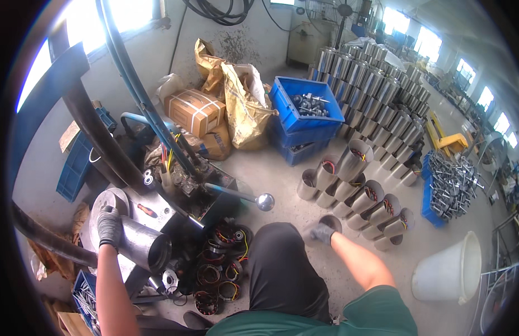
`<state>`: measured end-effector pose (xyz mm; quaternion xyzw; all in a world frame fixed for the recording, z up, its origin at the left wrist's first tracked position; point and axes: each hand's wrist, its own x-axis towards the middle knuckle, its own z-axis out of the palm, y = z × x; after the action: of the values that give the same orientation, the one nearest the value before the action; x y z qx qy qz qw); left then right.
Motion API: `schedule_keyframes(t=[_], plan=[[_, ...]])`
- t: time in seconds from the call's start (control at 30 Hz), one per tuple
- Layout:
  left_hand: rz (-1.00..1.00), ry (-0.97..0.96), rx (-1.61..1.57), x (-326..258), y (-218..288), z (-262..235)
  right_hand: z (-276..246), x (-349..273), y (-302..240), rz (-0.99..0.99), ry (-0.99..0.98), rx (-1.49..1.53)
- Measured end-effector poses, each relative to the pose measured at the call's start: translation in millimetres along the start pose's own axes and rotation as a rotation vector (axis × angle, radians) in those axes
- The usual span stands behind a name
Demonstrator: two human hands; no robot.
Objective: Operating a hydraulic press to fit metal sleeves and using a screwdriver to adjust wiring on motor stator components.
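Observation:
My left hand (pixel 109 227), in a grey glove, is closed round the far end of a thick metal cylinder (pixel 143 245) lying tilted on the machine's metal table. Just beyond it stands a round metal disc (pixel 100 208). Down by the floor, right of my knee, my right hand (pixel 322 233), gloved too, is at a short steel tube (pixel 330 223). Motion smears its fingers, so their grip on the tube's rim does not show. Several wound stator rings (pixel 209 274) with coloured wires lie between the machine and my leg.
A lever with a ball knob (pixel 265 202) juts from the press. A screwdriver (pixel 147 210) lies on its table. Steel tubes with wired insides (pixel 364 199) stand in rows on the right. Beyond are a blue crate (pixel 310 123), stacked cylinders (pixel 377 89), shafts (pixel 452 185) and a white bucket (pixel 444 274).

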<state>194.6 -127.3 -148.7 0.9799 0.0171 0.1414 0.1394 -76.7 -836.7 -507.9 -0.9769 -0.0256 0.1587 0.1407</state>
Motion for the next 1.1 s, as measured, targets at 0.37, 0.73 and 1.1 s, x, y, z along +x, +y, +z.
schedule_keyframes(t=[0.37, 0.73, 1.1], plan=[[-0.139, 0.004, -0.179, -3, 1, -8, 156, -73, 3, 0.645, -0.207, 0.78], [-0.249, -0.168, -0.299, -1, -9, -15, -236, -113, 68, 0.084, -0.006, -0.795], [-0.173, 0.102, -0.373, -14, -21, -3, -314, -50, 180, 0.325, 0.009, 0.106]])
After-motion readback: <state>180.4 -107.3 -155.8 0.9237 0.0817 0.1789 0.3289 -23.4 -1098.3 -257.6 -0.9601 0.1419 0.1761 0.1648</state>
